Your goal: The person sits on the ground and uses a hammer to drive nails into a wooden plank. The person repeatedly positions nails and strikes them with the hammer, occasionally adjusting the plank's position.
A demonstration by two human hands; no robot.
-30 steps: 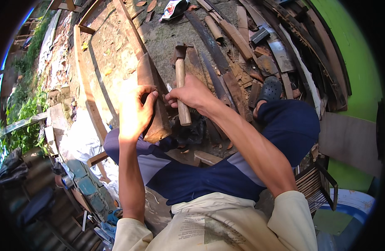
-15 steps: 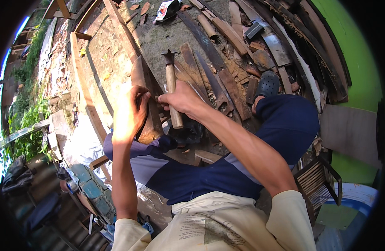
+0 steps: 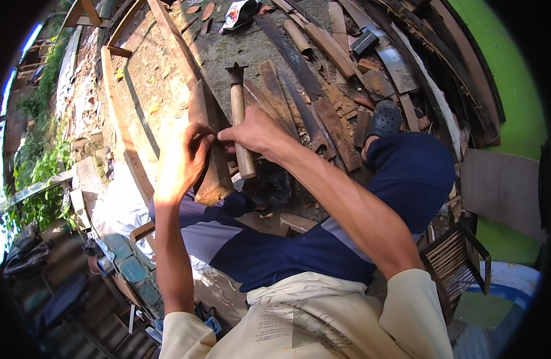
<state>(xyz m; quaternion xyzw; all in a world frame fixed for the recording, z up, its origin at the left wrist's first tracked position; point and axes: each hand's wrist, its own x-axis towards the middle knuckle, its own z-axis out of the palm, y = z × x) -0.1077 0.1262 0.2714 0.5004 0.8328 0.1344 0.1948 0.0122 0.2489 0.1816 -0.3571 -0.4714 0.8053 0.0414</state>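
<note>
Two bare hands, the left hand (image 3: 183, 157) and the right hand (image 3: 254, 131), meet at one long squared wooden beam (image 3: 215, 173), its near end blunt and roughly cut. The beam points away from the person, that end above the dark blue trousers (image 3: 263, 257). The left hand rests on the beam with thumb and forefinger curled in; whether they pinch something small cannot be told, since the fingers cover that spot. The right hand is wrapped round the smooth wooden handle of one hammer (image 3: 245, 160), just right of the beam, its dark metal head farthest from the person.

Left of the beam runs one slimmer, pale timber strip (image 3: 125, 134). Right of the beam's near end lies one crumpled black plastic bag (image 3: 269, 185); farther right are one short round rod (image 3: 296, 37), one dark rectangular block (image 3: 363, 43) and many weathered boards (image 3: 338, 137), too jumbled to count. One perforated clog (image 3: 384, 119) is well right of the beam. Farthest right of it stand one slatted wooden piece (image 3: 458, 260) and a green wall (image 3: 524, 137).
</note>
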